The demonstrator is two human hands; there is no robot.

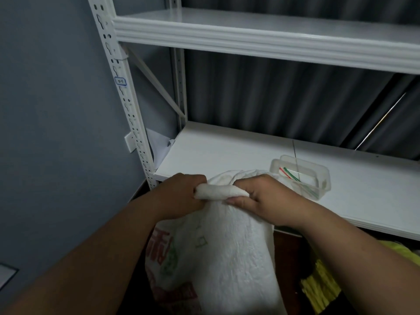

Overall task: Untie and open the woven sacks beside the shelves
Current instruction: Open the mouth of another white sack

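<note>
A white woven sack with red and green print on its left side stands on the floor in front of the white shelves. Its top is bunched into a twisted roll at the height of the lower shelf's front edge. My left hand grips the left end of that roll with curled fingers. My right hand pinches the right end, thumb pointing left along the fabric. Whatever ties the neck is hidden by my hands.
The lower shelf board carries a clear plastic box holding zip bags, just behind my right hand. An upper shelf hangs overhead. A yellow sack lies at the lower right. A grey wall closes the left side.
</note>
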